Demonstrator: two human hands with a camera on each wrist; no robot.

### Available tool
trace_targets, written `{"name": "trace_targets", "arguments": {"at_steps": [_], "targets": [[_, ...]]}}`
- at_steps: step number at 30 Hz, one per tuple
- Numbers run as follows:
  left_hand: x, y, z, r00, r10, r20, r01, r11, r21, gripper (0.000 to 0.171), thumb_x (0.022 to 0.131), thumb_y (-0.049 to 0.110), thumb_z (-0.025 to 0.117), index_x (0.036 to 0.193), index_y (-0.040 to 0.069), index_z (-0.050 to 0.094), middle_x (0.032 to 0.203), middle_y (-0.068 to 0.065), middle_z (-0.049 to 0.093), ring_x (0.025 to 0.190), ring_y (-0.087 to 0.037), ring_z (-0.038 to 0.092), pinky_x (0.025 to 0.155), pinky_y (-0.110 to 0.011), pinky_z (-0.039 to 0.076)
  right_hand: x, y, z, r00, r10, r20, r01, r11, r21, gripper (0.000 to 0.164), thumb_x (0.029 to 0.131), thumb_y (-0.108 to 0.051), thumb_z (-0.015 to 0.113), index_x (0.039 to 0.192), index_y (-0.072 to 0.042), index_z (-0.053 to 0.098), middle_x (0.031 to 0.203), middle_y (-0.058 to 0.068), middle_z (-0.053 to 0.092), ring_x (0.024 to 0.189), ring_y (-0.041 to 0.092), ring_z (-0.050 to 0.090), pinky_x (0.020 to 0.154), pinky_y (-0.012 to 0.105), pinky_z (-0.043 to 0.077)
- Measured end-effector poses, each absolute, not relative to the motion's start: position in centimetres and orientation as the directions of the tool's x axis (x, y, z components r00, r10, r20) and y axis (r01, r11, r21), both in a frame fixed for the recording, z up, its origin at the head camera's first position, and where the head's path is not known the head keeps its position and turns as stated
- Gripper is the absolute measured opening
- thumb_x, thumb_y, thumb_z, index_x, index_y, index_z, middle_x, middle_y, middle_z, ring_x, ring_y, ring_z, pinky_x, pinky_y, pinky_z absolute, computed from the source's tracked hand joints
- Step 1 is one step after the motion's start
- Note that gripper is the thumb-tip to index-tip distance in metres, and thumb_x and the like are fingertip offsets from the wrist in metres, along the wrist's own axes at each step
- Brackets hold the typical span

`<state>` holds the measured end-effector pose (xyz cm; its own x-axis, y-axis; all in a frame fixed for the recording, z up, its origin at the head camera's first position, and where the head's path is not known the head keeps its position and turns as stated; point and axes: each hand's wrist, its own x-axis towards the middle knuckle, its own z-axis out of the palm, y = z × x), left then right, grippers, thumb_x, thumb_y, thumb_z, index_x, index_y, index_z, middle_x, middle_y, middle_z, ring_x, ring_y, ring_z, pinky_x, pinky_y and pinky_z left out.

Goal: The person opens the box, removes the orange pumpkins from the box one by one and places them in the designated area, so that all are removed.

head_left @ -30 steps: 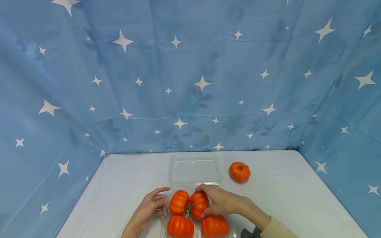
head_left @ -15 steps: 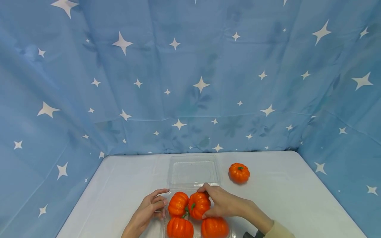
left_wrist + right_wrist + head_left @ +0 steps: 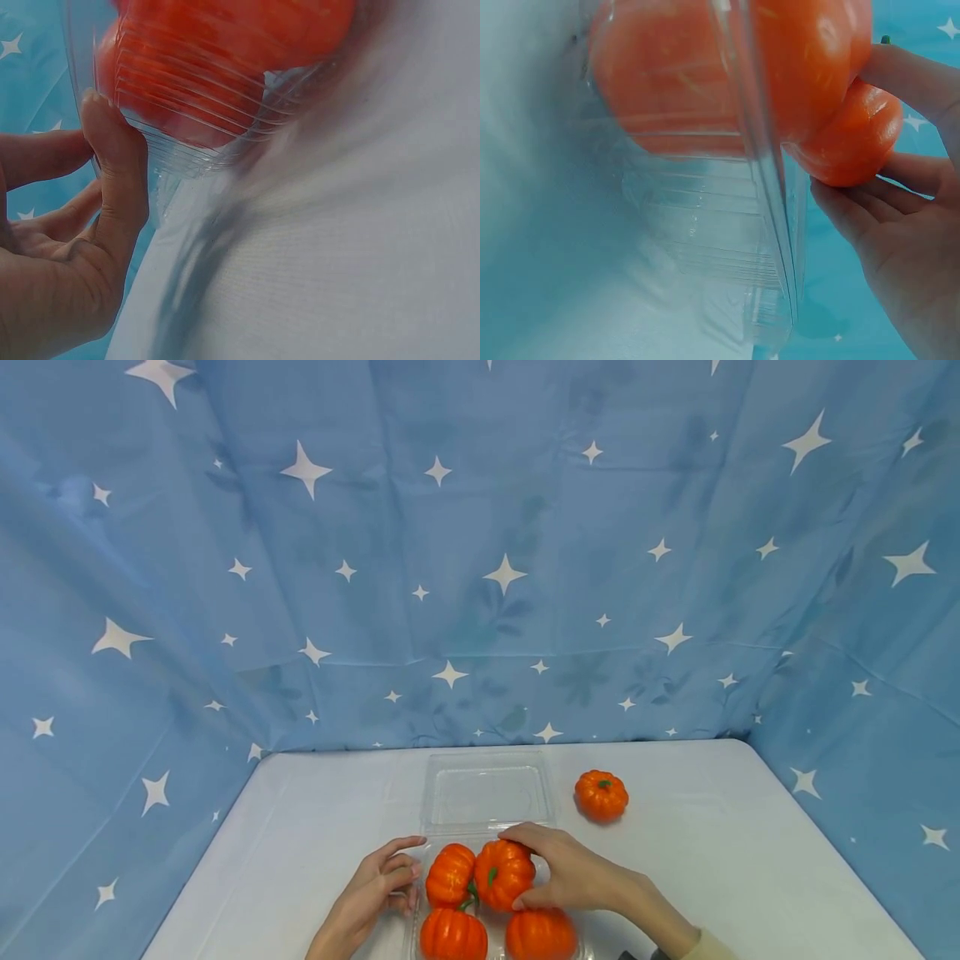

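My right hand [image 3: 581, 868] grips an orange toy pumpkin [image 3: 502, 872] with a green stem, at the back right of a clear plastic clamshell box [image 3: 414, 931]. In the right wrist view this pumpkin [image 3: 851, 142] sits partly above the box rim, thumb on one side and fingers on the other. Three more pumpkins lie in the box: one back left [image 3: 448, 875], one front left [image 3: 453, 935], one front right [image 3: 542, 935]. At the box's left side is my left hand [image 3: 371, 889]. Its thumb and fingers pinch the rim in the left wrist view.
The box's clear lid [image 3: 486, 793] lies folded back flat on the white table [image 3: 322, 810]. Another small pumpkin [image 3: 602, 796] stands on the table, right of the lid. A blue curtain [image 3: 480, 610] with white stars hangs behind the table and on both sides.
The pumpkin in my right hand has turned, so its stem now faces up toward the camera instead of the box's middle. My right hand has shifted slightly right. The left hand stays put.
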<state>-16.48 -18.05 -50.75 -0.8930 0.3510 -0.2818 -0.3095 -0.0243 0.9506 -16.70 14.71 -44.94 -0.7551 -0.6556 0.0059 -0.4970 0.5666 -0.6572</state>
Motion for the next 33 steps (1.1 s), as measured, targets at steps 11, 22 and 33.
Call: {"name": "trace_targets", "arguments": {"at_steps": [11, 22, 33], "targets": [[-16.4, -17.9, -50.7, -0.892, 0.355, -0.28, -0.31, -0.028, 0.95, 0.063, 0.1, 0.014, 0.062, 0.154, -0.004, 0.036, 0.089, -0.002, 0.064, 0.066, -0.012, 0.059, 0.057, -0.025, 0.055, -16.2, 15.7, -45.6, -0.786, -0.616, 0.052, -0.425, 0.478, -0.768, 0.074, 0.087, -0.042, 0.082, 0.147, -0.009, 0.053, 0.143, -0.003, 0.061, 0.129, 0.018, 0.06, 0.106, 0.038, 0.053], [-16.6, -18.2, -50.8, -0.887, 0.368, -0.279, -0.314, -0.037, 0.949, 0.063, 0.1, 0.014, 0.061, 0.155, -0.004, 0.035, 0.092, -0.001, 0.064, 0.067, -0.012, 0.059, 0.058, -0.024, 0.054, -16.2, 16.9, -45.5, -0.813, -0.572, 0.106, -0.394, 0.407, -0.824, 0.072, 0.087, -0.04, 0.083, 0.147, -0.014, 0.054, 0.144, 0.0, 0.061, 0.132, 0.027, 0.06, 0.106, 0.046, 0.051], [-16.5, -18.2, -50.8, -0.888, 0.362, -0.285, -0.316, -0.028, 0.948, 0.063, 0.099, 0.013, 0.061, 0.154, -0.005, 0.036, 0.091, -0.001, 0.063, 0.066, -0.012, 0.058, 0.057, -0.024, 0.053, -16.3, 17.9, -45.6, -0.846, -0.522, 0.105, -0.371, 0.436, -0.82, 0.075, 0.086, -0.039, 0.084, 0.147, -0.01, 0.052, 0.146, 0.008, 0.059, 0.134, 0.034, 0.058, 0.105, 0.047, 0.051]]}}
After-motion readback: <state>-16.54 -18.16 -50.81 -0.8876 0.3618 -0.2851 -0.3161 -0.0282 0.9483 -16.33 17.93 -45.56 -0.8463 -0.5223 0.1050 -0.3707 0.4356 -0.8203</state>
